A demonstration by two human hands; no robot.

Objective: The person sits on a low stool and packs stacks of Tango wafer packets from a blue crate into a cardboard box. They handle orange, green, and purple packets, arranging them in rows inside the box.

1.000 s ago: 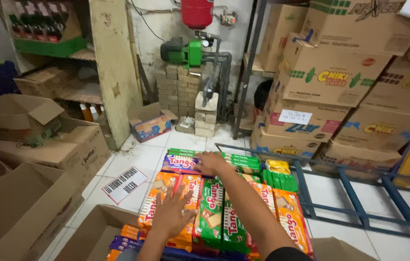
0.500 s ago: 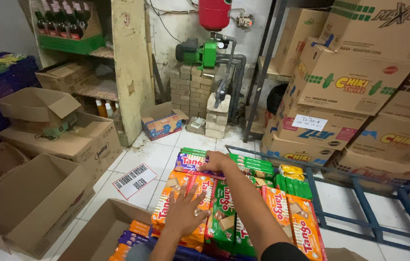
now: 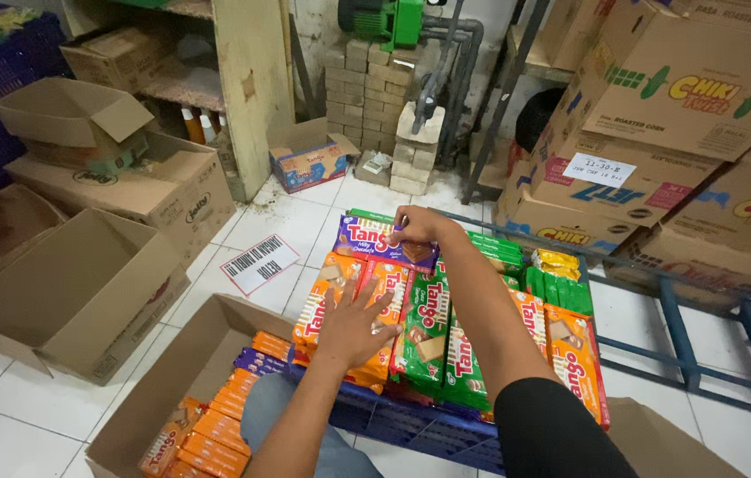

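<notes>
Nearest the camera, an open cardboard carton (image 3: 182, 381) sits on the white tiled floor to the left of the blue plastic crate (image 3: 420, 425), with small orange and purple wafer packs (image 3: 216, 425) stacked inside it. On top of the crate lie rows of orange wafer packs (image 3: 336, 292) and green wafer packs (image 3: 424, 332). The left hand (image 3: 353, 327) lies flat on the orange packs at the crate's left side, fingers spread wide. At the crate's far edge, the right hand (image 3: 415, 226) pinches the top of a purple wafer pack (image 3: 371, 243) between thumb and fingertips; that pack rests on the far ends of the orange ones. Beyond the crate a stack of grey bricks (image 3: 367, 84) stands against the wall, and to the crate's right large printed cartons (image 3: 659, 133) are piled up.
</notes>
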